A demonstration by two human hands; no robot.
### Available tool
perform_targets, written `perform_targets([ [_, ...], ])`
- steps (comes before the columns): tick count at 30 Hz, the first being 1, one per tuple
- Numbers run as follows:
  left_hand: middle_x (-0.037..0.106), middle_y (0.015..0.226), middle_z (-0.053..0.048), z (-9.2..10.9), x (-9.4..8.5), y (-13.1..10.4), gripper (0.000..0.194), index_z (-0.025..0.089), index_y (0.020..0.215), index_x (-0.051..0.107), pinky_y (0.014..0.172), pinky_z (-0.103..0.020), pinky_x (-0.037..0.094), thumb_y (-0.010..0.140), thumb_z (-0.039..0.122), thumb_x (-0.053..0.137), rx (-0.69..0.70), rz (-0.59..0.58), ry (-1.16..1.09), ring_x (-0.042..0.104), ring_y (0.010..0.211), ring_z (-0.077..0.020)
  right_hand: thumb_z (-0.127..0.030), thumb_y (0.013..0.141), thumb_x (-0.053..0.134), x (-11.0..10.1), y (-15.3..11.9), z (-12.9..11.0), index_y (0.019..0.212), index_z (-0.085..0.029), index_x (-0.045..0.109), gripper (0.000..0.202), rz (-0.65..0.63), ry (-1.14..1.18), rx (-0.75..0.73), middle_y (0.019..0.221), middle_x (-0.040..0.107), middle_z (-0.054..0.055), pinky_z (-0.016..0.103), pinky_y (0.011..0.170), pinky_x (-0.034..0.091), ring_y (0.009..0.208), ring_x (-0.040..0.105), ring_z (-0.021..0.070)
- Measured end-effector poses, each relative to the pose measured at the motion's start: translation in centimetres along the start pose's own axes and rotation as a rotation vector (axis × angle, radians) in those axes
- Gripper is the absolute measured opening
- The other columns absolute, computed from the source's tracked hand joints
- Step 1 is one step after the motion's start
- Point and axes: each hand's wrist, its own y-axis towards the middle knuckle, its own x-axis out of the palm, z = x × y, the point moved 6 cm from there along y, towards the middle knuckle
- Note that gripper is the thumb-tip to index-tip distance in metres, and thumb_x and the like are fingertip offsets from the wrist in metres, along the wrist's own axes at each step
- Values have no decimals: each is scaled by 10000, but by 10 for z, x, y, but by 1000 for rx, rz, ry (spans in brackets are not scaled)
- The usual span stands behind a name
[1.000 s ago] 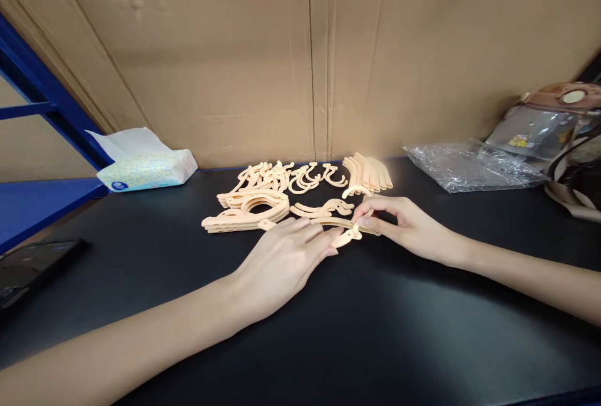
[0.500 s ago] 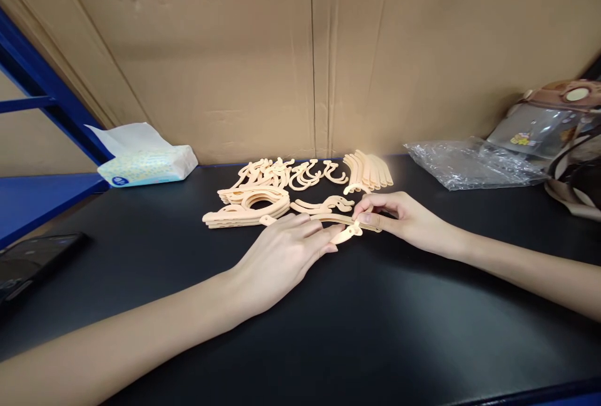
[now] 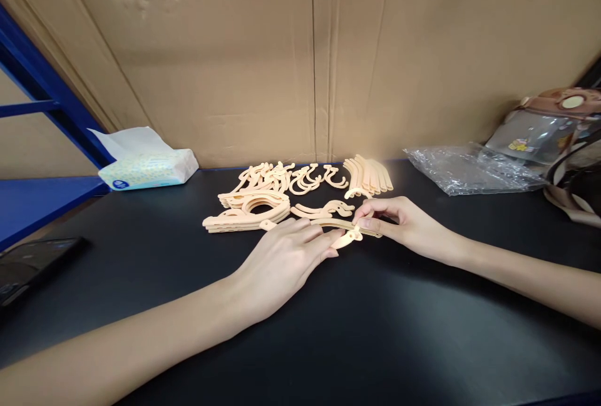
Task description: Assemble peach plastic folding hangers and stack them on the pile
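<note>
My left hand (image 3: 286, 255) is closed around a cream plastic hanger arm (image 3: 344, 240), whose rounded end sticks out past the fingertips. My right hand (image 3: 392, 221) pinches a hanger hook (image 3: 359, 193) where it meets that end; its curved top rises beyond the fingers. How the two pieces join is hidden by the fingertips. Just behind lie a long curved hanger arm (image 3: 323, 223) and a pair of shorter pieces (image 3: 323, 208). Left of my left hand sits a stack of folded hangers (image 3: 248, 221).
Loose hooks (image 3: 307, 180) lie along the cardboard wall (image 3: 211, 67), beside a fanned row of hanger arms (image 3: 370, 175). On the right are a clear plastic bag (image 3: 474, 169) and a bottle (image 3: 530, 133). A tissue pack (image 3: 148, 168) and a phone (image 3: 37, 265) are on the left.
Both hands keep their hold on the hanger pieces and have hardly moved. The whole view has shifted slightly.
</note>
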Motion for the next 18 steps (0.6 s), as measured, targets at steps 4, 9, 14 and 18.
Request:
perform_targets([
  [4, 672, 873, -17, -2, 1, 0, 235, 173, 1129, 593, 659, -288, 422, 969, 204, 424, -31, -33, 0, 603, 785, -180, -450, 882, 530, 1, 0, -2, 844, -169, 643, 306, -4, -21, 9, 801, 613, 16, 272, 694, 389, 754, 523, 150],
  [9, 662, 1003, -53, 1, 0, 0, 232, 155, 1128, 562, 697, -299, 459, 963, 186, 401, -62, -20, 21, 612, 873, -197, -418, 894, 537, 2, -2, -10, 905, -189, 624, 245, 20, -16, -50, 812, 605, 9, 270, 709, 419, 751, 529, 142],
  [14, 604, 1074, -34, -6, 2, -3, 373, 222, 1241, 439, 610, -261, 478, 880, 126, 425, -251, -97, -162, 596, 727, -142, -352, 947, 458, -5, -9, -16, 1130, -235, 466, 217, 140, 20, -148, 813, 605, -5, 296, 772, 444, 790, 567, 147],
  [18, 560, 933, 9, -16, 1, -5, 357, 246, 1121, 435, 594, -224, 502, 803, 86, 439, -417, -90, -576, 555, 695, -109, -311, 919, 513, -14, -11, -15, 969, -226, 485, 102, 268, -162, -190, 807, 593, -2, 282, 718, 448, 754, 563, 144],
])
